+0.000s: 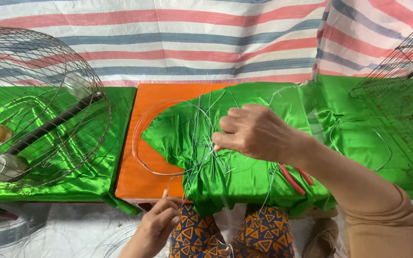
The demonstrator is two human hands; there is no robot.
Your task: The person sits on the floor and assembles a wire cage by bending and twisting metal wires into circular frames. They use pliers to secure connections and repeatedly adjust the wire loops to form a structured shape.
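My right hand (254,133) reaches over the shiny green cloth (244,172) and pinches thin silver wires (201,129) that lie tangled across it. My left hand (161,222) is low at the front edge of the orange stool (135,177), its fingers closed on a thin wire end (169,184) that rises from it. A round wire hoop (137,138) lies on the stool, partly under the cloth. Red-handled pliers (293,179) rest on the cloth below my right wrist.
A domed wire cage frame (39,105) with a dark rod and a tape roll stands on green cloth at left. A flat wire mesh panel (402,100) leans at right. A striped tarp (192,38) hangs behind. Wire coils (1,234) lie on the floor.
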